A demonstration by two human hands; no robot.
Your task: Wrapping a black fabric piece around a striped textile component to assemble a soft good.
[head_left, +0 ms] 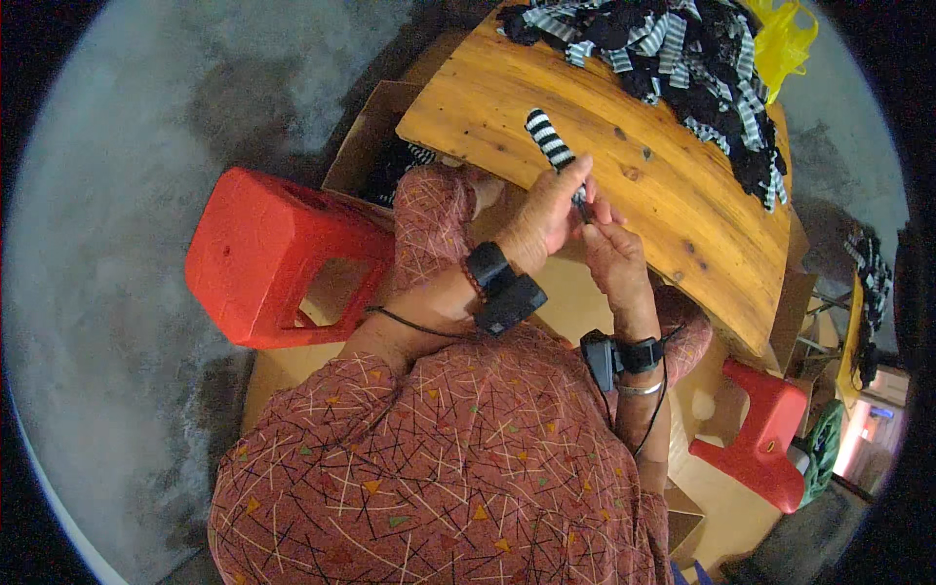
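Observation:
A narrow black-and-white striped knitted tube [549, 136] with a rounded black tip points up and away from me over the near edge of the wooden table [624, 175]. Its lower part is gripped by my left hand [552, 210], thumb lying along it. Close by on the right, my right hand [614, 255] pinches at the tube's lower end, where a small dark bit shows between the fingertips. Whether that is the knit's own end or a thin tool, I cannot tell. The two hands nearly touch.
A heap of black and striped knitted pieces [673, 58] covers the table's far side, with a yellow plastic bag [783, 44] beside it. Red plastic stools stand left [244, 253] and right [770, 439]. An open cardboard box [366, 132] with more striped pieces sits left of the table.

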